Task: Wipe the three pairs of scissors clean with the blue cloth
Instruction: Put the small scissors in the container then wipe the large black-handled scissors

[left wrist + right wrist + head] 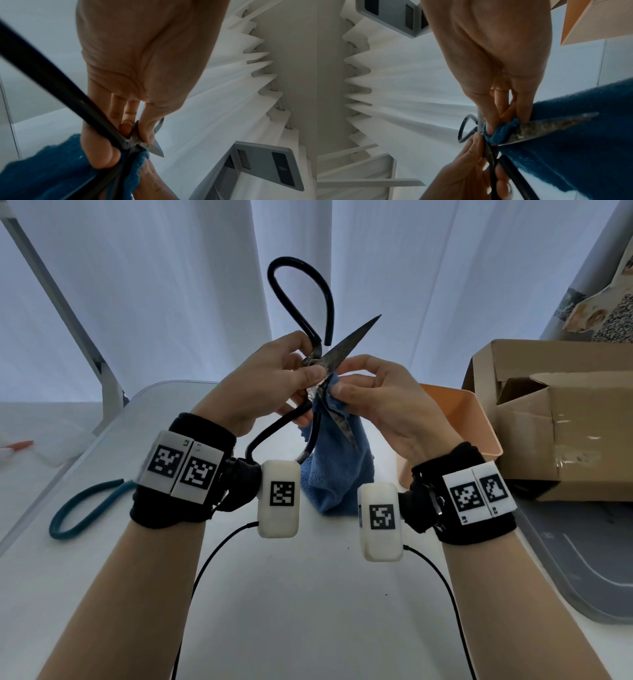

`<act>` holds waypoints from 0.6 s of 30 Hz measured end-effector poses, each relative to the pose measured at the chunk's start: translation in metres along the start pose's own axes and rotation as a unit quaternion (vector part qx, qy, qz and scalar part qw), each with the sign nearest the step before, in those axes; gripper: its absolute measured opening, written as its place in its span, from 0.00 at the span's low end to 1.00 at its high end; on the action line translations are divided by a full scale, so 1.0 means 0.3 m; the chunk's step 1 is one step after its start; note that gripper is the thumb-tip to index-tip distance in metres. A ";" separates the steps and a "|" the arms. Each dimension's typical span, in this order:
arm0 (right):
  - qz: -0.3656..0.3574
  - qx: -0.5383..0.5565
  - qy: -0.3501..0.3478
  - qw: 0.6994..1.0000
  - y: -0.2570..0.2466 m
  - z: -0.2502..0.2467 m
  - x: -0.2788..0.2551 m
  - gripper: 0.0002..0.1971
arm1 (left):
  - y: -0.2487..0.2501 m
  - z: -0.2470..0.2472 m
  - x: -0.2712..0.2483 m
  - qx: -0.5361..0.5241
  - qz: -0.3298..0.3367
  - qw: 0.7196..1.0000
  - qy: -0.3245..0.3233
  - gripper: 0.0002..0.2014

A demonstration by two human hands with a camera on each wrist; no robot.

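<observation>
Both hands [274, 378] hold open black scissors [342, 350] against blue cloth [337, 470].

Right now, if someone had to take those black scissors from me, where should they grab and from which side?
Probably the big upper handle loop of the black scissors, from above. It stands free and blunt, while the blades are spread: one points up to the right, the other down into the blue cloth, and both hands crowd the pivot.
</observation>
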State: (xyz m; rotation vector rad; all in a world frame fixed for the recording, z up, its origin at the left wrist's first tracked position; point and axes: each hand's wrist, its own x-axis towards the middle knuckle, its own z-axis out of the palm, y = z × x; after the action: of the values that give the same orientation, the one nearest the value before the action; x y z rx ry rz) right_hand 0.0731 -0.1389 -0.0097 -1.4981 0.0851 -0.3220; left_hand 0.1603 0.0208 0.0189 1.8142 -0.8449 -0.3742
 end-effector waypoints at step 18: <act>0.032 -0.047 -0.025 0.998 -0.001 -0.009 -0.007 0.15 | -0.003 0.005 0.003 -0.011 0.001 1.000 -0.001 0.06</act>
State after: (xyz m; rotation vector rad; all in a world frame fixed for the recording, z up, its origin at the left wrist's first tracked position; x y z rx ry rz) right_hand 0.0705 -0.1409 -0.0099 -1.5919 0.1102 -0.2308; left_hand 0.1603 0.0192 0.0175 1.7936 -0.8413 -0.3828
